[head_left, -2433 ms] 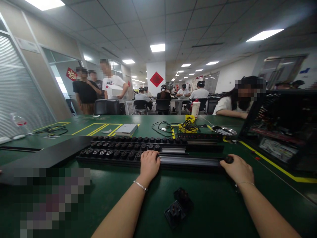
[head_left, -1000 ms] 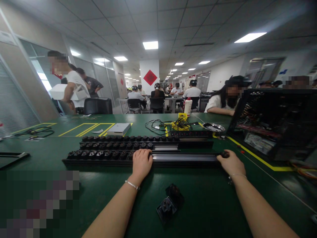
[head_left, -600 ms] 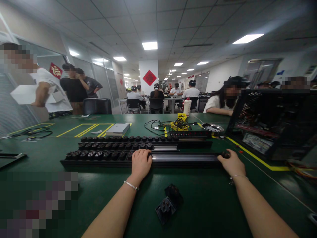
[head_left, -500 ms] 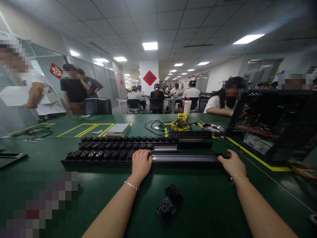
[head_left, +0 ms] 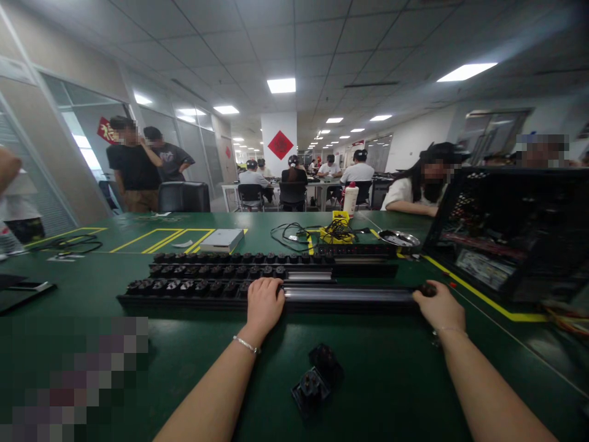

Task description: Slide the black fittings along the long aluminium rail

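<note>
A long black rail [head_left: 350, 297] with a bare metallic channel lies across the green table, its left part filled with several round black modules [head_left: 181, 286]. My left hand [head_left: 265, 305] is closed over the rail, at the last module of that row. At the rail's right end, my right hand [head_left: 440, 307] grips a dark round module [head_left: 427, 288] between thumb and fingers. Behind lie more rails [head_left: 363, 270] with similar modules. Nearer to me, two loose black modules [head_left: 311, 385] rest on the table between my forearms.
An open black computer case [head_left: 492, 239] stands at the right. Farther back are a metal dish [head_left: 398, 238], a yellow holder with black cables [head_left: 339, 230], a white box [head_left: 222, 239] and a bottle [head_left: 350, 199]. A person [head_left: 414, 190] leans on the table.
My right hand has shifted slightly right with the module at the rail's end. The view has moved a little. A person at the far left has moved mostly out of view.
</note>
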A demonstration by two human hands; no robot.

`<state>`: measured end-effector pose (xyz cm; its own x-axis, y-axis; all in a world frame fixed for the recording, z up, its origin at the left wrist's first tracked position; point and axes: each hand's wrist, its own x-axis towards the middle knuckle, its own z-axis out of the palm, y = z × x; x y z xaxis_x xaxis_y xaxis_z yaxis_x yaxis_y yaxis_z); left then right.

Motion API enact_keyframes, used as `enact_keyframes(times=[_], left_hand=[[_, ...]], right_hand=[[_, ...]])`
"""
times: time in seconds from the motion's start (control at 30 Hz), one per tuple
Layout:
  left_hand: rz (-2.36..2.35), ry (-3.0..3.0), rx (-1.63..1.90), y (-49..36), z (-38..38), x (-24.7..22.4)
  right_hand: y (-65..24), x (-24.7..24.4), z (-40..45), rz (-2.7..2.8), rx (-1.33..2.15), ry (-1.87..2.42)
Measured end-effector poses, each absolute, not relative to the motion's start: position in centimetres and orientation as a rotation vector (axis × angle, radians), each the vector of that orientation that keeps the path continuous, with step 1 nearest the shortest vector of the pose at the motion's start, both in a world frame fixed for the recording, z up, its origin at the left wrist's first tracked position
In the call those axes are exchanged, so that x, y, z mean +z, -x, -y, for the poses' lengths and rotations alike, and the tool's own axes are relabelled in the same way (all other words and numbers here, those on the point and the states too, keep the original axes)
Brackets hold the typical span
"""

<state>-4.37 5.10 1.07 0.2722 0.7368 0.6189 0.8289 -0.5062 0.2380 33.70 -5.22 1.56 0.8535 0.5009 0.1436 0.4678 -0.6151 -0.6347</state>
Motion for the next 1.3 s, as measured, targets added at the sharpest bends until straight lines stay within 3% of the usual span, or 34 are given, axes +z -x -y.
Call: enact_keyframes(times=[0.97, 1.3], left_hand=[[1.483, 2.420, -1.060, 4.4, -5.1, 1.2], [1.490, 2.417, -1.069, 4.4, -4.9, 1.3]], right_hand=[[-35.2, 0.4, 5.1, 0.771, -0.106, 2.369], [-37.7, 0.5, 7.2, 0.352, 0.112, 2.309]])
